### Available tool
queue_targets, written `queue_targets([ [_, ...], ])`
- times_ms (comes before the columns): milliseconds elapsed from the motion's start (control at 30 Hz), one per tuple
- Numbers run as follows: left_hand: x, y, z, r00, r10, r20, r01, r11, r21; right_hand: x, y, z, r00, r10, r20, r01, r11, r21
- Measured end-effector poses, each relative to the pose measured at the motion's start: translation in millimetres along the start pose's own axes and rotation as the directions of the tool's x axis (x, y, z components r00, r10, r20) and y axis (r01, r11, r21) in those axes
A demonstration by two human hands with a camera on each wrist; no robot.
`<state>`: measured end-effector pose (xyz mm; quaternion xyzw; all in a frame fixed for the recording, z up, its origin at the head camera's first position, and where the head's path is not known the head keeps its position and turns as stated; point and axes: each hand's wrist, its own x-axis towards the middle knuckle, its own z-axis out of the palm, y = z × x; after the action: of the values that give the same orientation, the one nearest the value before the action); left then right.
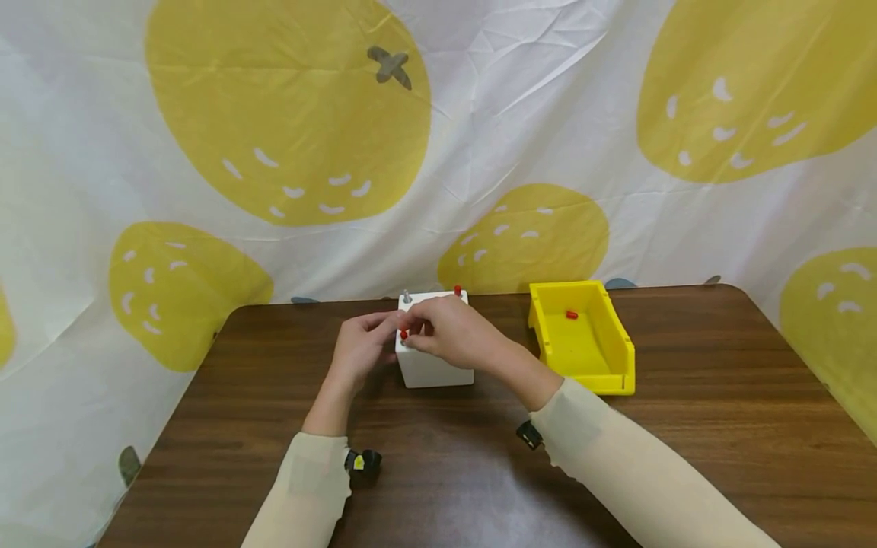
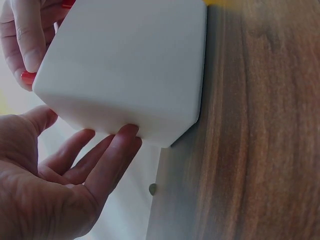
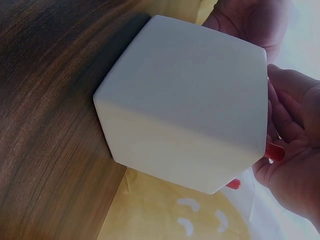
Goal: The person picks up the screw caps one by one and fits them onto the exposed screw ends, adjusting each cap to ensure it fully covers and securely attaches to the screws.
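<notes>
A white box (image 1: 438, 369) stands on the table with its top holding small red caps and a bare metal post (image 1: 407, 297) at the far left corner. My right hand (image 1: 455, 331) reaches over the top and pinches a red cap (image 1: 404, 335) at the near left corner. Against the box's left side, my left hand (image 2: 65, 175) rests its extended fingertips (image 2: 127, 132). One red cap (image 1: 457, 290) sits at the far right corner. Beneath my right palm another red cap (image 3: 274, 151) sticks out of the top, hidden from the head view.
To the right of the box is a yellow bin (image 1: 623, 358) with one loose red cap (image 1: 572, 314) inside. Behind the brown wooden table (image 1: 719, 380) hangs a white cloth (image 1: 534, 91) with yellow fruit prints, close to the table's back edge.
</notes>
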<state>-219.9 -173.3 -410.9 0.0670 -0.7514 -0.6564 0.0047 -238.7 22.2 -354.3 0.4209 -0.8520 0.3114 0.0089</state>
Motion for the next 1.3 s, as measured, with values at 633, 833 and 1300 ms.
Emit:
queue_targets([
  [633, 0.4, 0.7, 1.8, 1.000, -0.029, -0.008, 0.029, 1.000, -0.001, -11.4, 10.0, -21.7, 0.995, 0.079, -0.056, -0.077, 0.996, 0.047],
  [833, 0.8, 1.3, 1.1, 0.999, -0.042, -0.021, 0.043, 0.999, 0.020, -20.0, 15.1, -34.7, 0.991, 0.116, -0.073, -0.109, 0.990, 0.090],
  [1300, 0.5, 1.1, 1.0, 0.999, -0.047, -0.017, 0.047, 0.997, 0.052, -37.9, 32.9, -61.2, 0.974, 0.183, -0.134, -0.172, 0.981, 0.090],
])
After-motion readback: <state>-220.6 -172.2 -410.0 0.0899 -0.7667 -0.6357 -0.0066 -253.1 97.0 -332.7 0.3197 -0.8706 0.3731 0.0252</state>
